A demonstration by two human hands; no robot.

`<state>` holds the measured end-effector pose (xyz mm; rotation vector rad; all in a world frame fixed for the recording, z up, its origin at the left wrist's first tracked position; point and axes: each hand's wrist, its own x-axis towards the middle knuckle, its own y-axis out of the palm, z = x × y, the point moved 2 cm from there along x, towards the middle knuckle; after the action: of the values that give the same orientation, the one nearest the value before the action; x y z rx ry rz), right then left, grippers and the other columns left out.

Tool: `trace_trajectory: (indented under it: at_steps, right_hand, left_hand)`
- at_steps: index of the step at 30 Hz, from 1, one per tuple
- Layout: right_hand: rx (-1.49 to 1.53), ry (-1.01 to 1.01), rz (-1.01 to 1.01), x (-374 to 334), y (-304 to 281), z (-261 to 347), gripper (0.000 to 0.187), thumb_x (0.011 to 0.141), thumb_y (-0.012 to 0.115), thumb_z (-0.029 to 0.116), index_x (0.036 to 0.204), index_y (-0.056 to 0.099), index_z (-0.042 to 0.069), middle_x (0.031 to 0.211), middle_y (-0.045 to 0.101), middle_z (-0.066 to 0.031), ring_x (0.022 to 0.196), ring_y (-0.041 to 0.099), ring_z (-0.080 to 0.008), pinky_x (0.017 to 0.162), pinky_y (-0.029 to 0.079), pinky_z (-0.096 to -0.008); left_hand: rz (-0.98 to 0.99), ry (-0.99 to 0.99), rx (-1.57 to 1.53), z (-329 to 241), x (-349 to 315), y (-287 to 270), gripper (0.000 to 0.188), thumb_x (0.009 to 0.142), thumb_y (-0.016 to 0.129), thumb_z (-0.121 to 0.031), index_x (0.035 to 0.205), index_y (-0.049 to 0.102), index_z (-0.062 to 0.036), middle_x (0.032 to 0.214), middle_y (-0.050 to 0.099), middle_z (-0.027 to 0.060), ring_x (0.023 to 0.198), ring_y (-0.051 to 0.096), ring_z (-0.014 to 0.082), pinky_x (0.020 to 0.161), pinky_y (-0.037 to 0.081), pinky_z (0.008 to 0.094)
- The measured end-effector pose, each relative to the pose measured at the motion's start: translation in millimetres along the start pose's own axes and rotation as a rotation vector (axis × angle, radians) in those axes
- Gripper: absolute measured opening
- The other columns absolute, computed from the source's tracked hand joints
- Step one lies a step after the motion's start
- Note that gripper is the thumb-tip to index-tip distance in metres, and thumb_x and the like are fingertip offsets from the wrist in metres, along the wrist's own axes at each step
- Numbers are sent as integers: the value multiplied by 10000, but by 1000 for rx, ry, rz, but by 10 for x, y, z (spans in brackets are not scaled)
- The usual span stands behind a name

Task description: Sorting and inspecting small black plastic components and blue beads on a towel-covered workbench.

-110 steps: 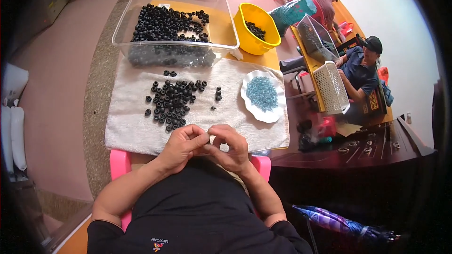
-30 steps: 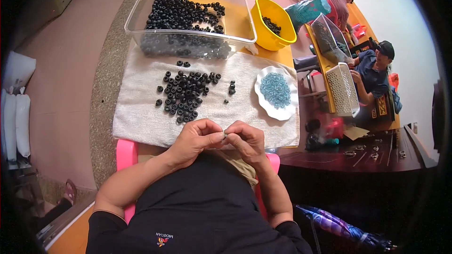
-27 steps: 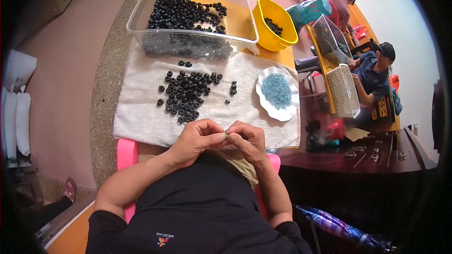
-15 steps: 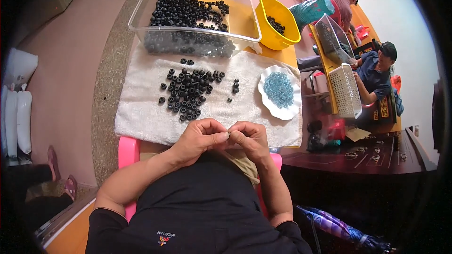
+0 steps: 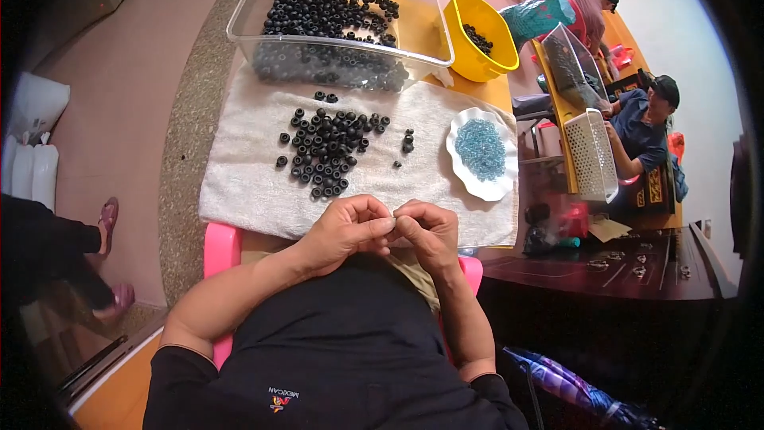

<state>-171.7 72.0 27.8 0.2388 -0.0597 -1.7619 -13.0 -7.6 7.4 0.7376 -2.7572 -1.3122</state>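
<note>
Above my lap, at the near edge of the white towel (image 5: 247, 159), my two hands meet fingertip to fingertip. My left hand (image 5: 348, 231) is closed in a pinch of thumb and forefinger. Touching it, my right hand (image 5: 430, 235) pinches the same way. Whatever sits between the fingertips is too small to make out. Just beyond lies a loose pile of round black beads (image 5: 328, 147) with large holes. A few smaller dark pieces (image 5: 407, 142) lie right of the pile. Farther right, a white wavy-rimmed dish (image 5: 483, 193) holds small clear blue beads (image 5: 480, 147).
A clear plastic bin (image 5: 350, 46) of black beads stands at the back, beside a yellow basin (image 5: 477, 70) with more. On the right, a co-worker (image 5: 637, 123) sits by a white perforated basket (image 5: 591, 158). Another person's leg (image 5: 60, 231) shows at left. A folded umbrella (image 5: 573, 390) lies lower right.
My hands stay pinched together at nearly the same spot, with the fingers slightly shifted. The person at the left has stepped farther into view. The whole view has shifted a little.
</note>
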Motion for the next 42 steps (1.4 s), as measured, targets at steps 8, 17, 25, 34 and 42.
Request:
trace_trajectory:
  at_steps: [8,17,25,34,42]
  right_hand:
    - [-58,-74,-49,-15,61,43,99,896,668,68,889,675,-31,850,642,-68,762,601,-112,686,490,-236]
    - [-62,-140,-49,-5,37,-141,132,929,652,123,940,674,-6,920,612,-60,788,611,-124,667,521,-244]
    - [-266,-143,-59,8,59,-21,144,940,639,128,938,671,-12,901,641,-58,801,615,-113,716,506,-240]
    - [-467,-207,-41,14,44,30,47,900,637,-12,931,651,-46,872,646,-80,774,602,-108,702,485,-235]
    - [-510,-250,-9,20,29,76,69,866,660,-45,934,651,-41,899,643,-82,824,596,-117,729,469,-231]
  left_hand:
    - [-9,-93,-41,-2,2,-10,173,950,618,-149,1067,613,-22,932,626,33,803,615,111,755,557,305]
    - [-46,-30,31,9,4,-20,210,936,641,-161,1085,625,-15,900,637,25,781,616,103,734,556,294]
    - [-106,121,301,-18,12,-29,172,944,627,-147,1023,646,5,844,650,16,749,604,74,695,522,240]
    - [-133,190,445,-58,-11,13,173,948,618,-142,1015,645,15,844,650,14,761,595,61,684,510,234]
    - [-145,202,518,-27,6,-25,161,943,616,-128,1005,644,18,844,647,7,759,586,57,689,505,231]
